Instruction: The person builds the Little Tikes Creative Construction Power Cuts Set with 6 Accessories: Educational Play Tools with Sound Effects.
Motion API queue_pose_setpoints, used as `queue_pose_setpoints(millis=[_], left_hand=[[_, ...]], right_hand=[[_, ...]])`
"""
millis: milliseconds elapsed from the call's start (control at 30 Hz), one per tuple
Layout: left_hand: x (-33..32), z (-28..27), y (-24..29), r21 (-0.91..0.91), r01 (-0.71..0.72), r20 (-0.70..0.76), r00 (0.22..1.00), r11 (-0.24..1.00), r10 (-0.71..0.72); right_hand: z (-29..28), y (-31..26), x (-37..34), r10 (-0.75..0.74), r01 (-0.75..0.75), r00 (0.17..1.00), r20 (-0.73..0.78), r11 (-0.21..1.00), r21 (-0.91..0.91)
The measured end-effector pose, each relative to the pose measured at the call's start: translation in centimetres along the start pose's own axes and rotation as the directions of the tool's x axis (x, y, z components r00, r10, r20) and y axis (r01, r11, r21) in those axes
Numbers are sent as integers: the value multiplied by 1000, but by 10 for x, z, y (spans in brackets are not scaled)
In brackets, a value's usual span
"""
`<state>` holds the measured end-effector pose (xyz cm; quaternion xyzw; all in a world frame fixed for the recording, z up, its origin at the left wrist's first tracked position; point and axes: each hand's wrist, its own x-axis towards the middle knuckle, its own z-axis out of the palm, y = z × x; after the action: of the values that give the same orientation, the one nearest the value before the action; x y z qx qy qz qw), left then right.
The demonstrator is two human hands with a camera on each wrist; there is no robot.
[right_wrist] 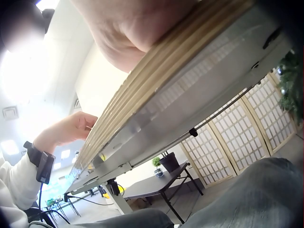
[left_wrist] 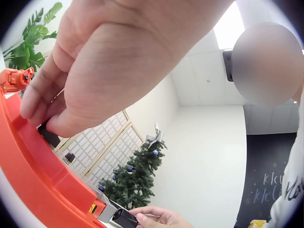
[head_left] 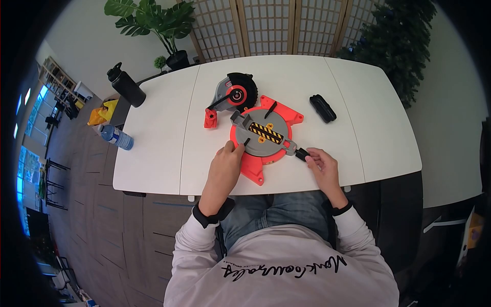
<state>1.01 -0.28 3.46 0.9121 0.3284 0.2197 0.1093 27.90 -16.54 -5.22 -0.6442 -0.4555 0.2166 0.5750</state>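
Note:
On the white table lies a red and grey round saw base [head_left: 273, 120] with a yellow-black striped strip. My left hand [head_left: 224, 171] pinches a small black piece [left_wrist: 49, 135] at the base's near left side. My right hand [head_left: 323, 169] holds the black handle [head_left: 302, 154] that sticks out from the base's right side, between thumb and fingers. Behind the base sits the black and grey saw head [head_left: 236, 94] with a red bracket [head_left: 210, 118]. The right wrist view shows mostly the table's edge and underside, hiding the right fingertips.
A black case [head_left: 322, 108] lies on the white table [head_left: 153, 163] at the right. At the left edge stands a water bottle [head_left: 116, 137]; a black flask [head_left: 126, 88] is near the far left edge. Plants and a lattice screen [head_left: 266, 28] stand behind.

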Motion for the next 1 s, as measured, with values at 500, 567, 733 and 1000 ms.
queue_pose_setpoints(millis=[500, 567, 733, 1000], left_hand=[[0, 1, -2, -2, -10, -6, 1000, 1000, 10], [0, 2, -2, 0, -10, -7, 1000, 1000, 10], [-1, 1, -1, -7, -4, -5, 1000, 1000, 3], [0, 1, -1, 0, 2, 3, 1000, 1000, -2]], right_hand=[[0, -4, 1, -48, 49, 999, 16, 998, -50], [0, -8, 1, -81, 82, 996, 22, 994, -66], [3, -21, 0, -179, 178, 984, 2, 980, -91], [2, -13, 0, -107, 107, 994, 5, 992, -73]])
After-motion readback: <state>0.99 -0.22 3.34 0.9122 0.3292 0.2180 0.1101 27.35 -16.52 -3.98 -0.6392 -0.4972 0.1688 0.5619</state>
